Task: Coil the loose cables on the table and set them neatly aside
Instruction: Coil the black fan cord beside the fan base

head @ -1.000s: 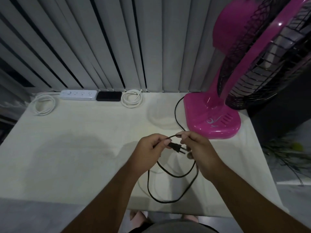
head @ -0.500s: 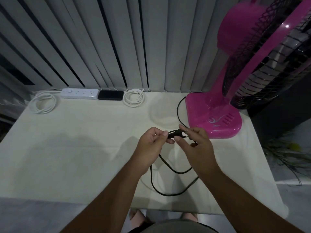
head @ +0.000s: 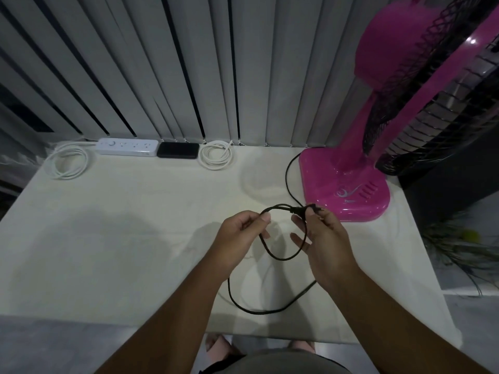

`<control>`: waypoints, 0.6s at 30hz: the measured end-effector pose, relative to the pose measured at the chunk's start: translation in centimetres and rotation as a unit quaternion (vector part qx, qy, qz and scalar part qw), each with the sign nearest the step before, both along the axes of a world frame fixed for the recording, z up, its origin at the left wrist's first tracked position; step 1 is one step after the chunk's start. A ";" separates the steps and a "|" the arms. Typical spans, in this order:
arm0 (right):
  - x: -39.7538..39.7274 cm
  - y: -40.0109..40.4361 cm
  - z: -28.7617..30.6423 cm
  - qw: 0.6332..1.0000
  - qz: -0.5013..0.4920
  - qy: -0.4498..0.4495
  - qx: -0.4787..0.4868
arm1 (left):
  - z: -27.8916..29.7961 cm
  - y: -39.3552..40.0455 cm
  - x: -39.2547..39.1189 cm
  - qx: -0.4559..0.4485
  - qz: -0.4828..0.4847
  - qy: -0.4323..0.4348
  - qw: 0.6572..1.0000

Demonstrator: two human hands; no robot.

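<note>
Left hand pinching black cable, right hand pinching its plug, prongs hard to make out

- Along the back edge of the counter, left to right: a coiled cable, a power strip, a flat box, a second coil.
- The fan stands at the back right corner.
- Its cord runs from the fan's left side forward to both hands, then loops near the front edge.
</note>
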State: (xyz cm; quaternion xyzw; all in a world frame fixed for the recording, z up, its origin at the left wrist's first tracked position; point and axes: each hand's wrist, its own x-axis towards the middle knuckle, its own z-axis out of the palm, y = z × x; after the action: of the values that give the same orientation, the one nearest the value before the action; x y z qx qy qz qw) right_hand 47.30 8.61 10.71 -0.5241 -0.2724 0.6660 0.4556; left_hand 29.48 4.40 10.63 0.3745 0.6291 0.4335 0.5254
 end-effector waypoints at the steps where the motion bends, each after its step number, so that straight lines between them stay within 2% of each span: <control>1: 0.0 -0.1 -0.2 1.000 0.004 -0.006 -0.004 | 0.0 0.1 -0.1 -0.001 -0.002 0.006 1.000; 5: 0.2 -0.2 -0.5 0.998 0.010 0.047 -0.030 | -0.3 0.5 -0.7 -0.009 0.019 0.019 1.000; 12: 0.5 -0.6 -1.7 0.992 0.043 0.095 -0.075 | -0.5 1.2 -1.2 -0.025 0.069 -0.056 0.996; 14: 0.7 -0.6 -1.9 0.992 0.071 0.073 -0.073 | -0.4 1.3 -1.3 -0.029 0.069 -0.053 0.996; 18: 1.1 -0.3 -1.5 0.991 0.128 -0.030 -0.023 | -0.1 1.5 -1.4 -0.041 0.064 -0.086 0.993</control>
State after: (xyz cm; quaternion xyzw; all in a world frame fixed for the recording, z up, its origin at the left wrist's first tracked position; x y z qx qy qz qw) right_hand 48.38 8.29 9.25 -0.5153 -0.3353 0.7087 0.3460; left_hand 28.11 5.92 10.51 0.2728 0.6216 0.4708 0.5634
